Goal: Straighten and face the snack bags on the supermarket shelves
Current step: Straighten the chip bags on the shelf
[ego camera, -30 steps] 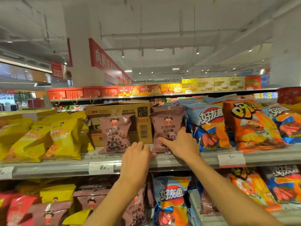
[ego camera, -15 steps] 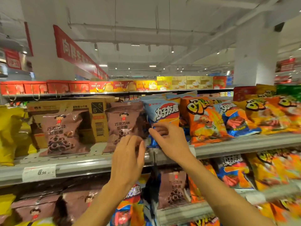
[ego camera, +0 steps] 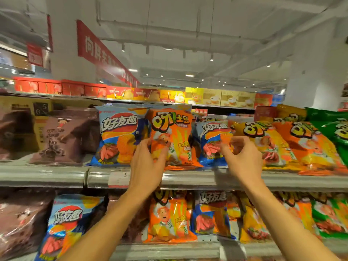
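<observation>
Standing upright at the front of the upper grey metal shelf (ego camera: 235,178), a glossy orange snack bag with a cartoon figure (ego camera: 172,140) faces outward between two blue foil bags. The blue bag with a red oval logo on its left (ego camera: 117,136) also stands upright; the smaller blue bag on its right (ego camera: 211,144) sits slightly behind. The person's left hand (ego camera: 146,166) rests against the orange bag's lower left edge, fingers extended and loosely spread, thumb across the bag's front; whether it actually grips cannot be told. The right hand (ego camera: 243,159) is raised at the smaller blue bag's right side, fingers curled toward the thumb in a pinching posture; motion blur prevents confirming contact. Further right, yellow-orange bags (ego camera: 271,146) and a green bag (ego camera: 333,129) lean back in a row. To the left lie brown chocolate-ring snack bags (ego camera: 67,140). A white price tag (ego camera: 118,178) is fixed to the shelf rail. Below, the lower shelf (ego camera: 169,250) carries similar orange, blue and brown bags.
</observation>
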The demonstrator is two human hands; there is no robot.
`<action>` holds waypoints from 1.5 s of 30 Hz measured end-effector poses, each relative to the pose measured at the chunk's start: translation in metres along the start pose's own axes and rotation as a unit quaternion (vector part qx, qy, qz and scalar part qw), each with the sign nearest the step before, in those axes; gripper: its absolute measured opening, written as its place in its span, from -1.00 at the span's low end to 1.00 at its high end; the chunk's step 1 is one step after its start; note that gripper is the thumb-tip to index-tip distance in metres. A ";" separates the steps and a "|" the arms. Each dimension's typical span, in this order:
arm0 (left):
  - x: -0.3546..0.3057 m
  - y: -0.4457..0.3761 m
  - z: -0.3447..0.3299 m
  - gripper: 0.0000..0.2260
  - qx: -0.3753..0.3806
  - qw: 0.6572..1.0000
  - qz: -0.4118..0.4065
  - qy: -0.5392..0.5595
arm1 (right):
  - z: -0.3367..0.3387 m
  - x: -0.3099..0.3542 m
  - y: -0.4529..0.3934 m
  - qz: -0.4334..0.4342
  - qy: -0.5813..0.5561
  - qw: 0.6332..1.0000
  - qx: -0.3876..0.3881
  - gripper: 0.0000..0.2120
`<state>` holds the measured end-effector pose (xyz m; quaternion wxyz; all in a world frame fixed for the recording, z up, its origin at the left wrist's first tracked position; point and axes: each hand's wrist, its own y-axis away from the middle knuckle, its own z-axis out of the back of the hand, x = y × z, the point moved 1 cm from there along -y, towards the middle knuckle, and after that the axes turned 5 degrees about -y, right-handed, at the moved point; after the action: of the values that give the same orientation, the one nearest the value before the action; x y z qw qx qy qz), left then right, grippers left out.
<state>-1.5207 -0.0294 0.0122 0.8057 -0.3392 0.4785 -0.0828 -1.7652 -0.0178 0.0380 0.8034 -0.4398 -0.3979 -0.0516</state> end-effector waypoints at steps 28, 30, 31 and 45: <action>-0.036 -0.056 -0.033 -0.20 0.085 0.988 0.084 0.095 | 0.019 -0.031 -0.067 -0.019 -0.028 0.991 0.127 -0.22; -0.044 -0.062 -0.035 -0.22 0.088 0.988 0.075 0.104 | 0.029 -0.033 -0.067 -0.019 -0.051 0.994 0.092 -0.25; -0.048 -0.065 -0.035 -0.24 0.096 0.987 0.072 0.106 | 0.033 -0.033 -0.067 -0.023 -0.072 0.994 0.082 -0.27; -0.048 -0.078 -0.023 -0.39 0.070 0.984 0.090 0.138 | 0.033 -0.025 -0.048 -0.037 -0.170 0.980 0.098 -0.31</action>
<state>-1.5501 -0.0771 0.0875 0.7577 -0.2230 0.6068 -0.0897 -1.8229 -0.0289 0.0627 0.7610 -0.3466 -0.5474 0.0335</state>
